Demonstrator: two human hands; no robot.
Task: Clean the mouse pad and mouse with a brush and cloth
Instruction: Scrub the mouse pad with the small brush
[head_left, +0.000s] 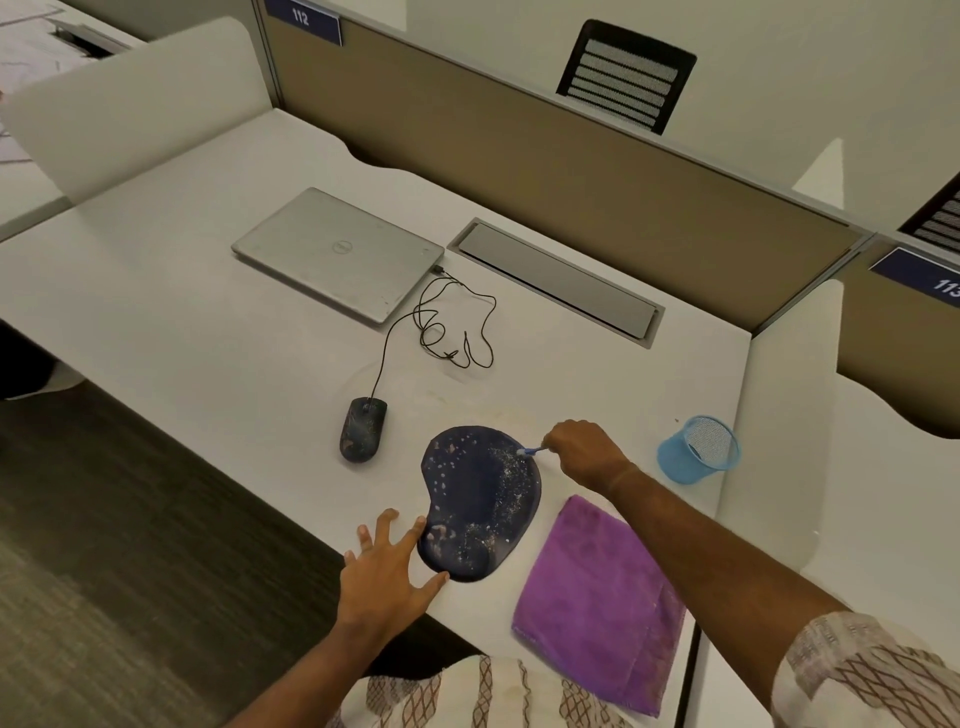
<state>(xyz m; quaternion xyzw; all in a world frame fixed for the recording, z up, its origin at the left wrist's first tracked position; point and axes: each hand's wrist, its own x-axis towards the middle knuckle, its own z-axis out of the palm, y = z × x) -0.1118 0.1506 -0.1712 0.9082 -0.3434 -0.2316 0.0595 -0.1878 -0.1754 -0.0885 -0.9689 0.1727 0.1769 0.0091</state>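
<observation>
Brush (530, 451) on speckled, kidney-shaped mouse pad (467, 499)

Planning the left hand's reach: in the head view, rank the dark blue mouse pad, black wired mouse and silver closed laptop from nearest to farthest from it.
1. Dark blue mouse pad: at the left hand's fingertips, on its right.
2. Black wired mouse: ahead of the hand, apart.
3. Silver closed laptop: farthest, at the back.

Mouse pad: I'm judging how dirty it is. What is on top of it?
Pale specks dot the dark blue kidney-shaped mouse pad; the small blue brush in the right hand meets its far edge. Bristles hide that spot.
</observation>
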